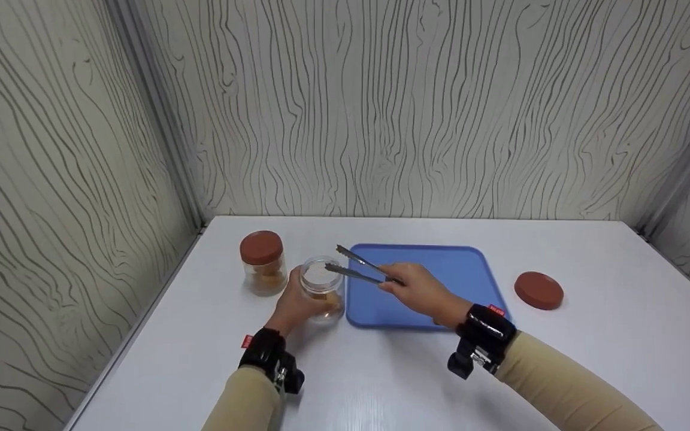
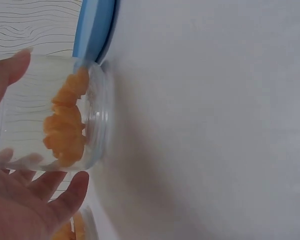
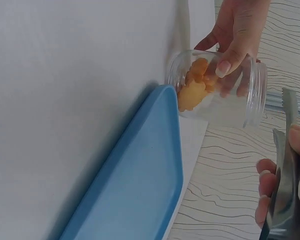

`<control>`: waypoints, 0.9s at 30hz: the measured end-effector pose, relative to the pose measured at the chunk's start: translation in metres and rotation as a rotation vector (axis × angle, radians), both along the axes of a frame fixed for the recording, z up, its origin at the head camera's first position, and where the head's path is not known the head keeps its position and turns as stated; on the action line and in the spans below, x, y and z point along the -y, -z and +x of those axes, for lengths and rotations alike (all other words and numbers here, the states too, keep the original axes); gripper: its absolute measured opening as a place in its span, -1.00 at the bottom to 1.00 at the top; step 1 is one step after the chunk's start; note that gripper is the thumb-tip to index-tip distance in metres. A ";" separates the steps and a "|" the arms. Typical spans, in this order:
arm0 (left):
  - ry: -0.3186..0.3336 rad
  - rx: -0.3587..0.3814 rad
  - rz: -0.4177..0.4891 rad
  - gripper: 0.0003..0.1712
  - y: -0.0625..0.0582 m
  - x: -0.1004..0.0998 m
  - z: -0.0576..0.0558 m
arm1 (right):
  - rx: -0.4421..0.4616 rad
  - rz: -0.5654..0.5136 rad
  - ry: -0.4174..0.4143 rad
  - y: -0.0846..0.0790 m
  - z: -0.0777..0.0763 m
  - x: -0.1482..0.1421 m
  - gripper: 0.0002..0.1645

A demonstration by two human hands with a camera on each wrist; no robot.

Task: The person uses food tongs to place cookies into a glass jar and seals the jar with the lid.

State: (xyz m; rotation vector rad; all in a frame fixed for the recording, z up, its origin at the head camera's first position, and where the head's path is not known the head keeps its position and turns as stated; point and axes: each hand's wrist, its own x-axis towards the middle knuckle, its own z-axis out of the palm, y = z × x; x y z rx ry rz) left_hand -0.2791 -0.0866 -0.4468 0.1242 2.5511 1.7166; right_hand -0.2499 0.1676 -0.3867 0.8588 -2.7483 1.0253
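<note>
My left hand [image 1: 298,304] grips a clear, lidless jar [image 1: 322,280] that stands upright beside the blue tray. Several orange-brown cookies [image 2: 67,120] lie at the jar's bottom, scallop-edged in the left wrist view. In the right wrist view the left thumb crosses the front of the jar wall. My right hand [image 1: 420,290] holds metal tongs [image 3: 286,185], their serrated tips parted with nothing between them. In the head view those tips overlap the jar's mouth, and in the right wrist view they show beyond its rim.
A blue tray [image 1: 423,287] lies right of the jar with bare surface showing. Farther left stands a second jar [image 1: 264,276] with a red-brown lid [image 1: 261,247] and cookies inside. A loose red-brown lid [image 1: 538,290] rests right of the tray. Patterned walls [image 1: 405,114] border the white table [image 1: 351,383].
</note>
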 end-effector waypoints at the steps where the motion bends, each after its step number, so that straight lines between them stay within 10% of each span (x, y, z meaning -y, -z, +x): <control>1: -0.005 0.005 -0.008 0.21 0.000 0.000 0.000 | 0.007 0.000 0.003 0.000 0.001 -0.003 -0.55; 12: -0.024 0.030 -0.052 0.28 0.003 -0.001 -0.004 | 0.115 -0.056 0.027 0.004 0.008 -0.029 -0.49; 27: -0.003 -0.003 -0.043 0.23 0.002 0.000 -0.002 | 0.048 -0.015 0.054 0.008 0.011 -0.048 -0.51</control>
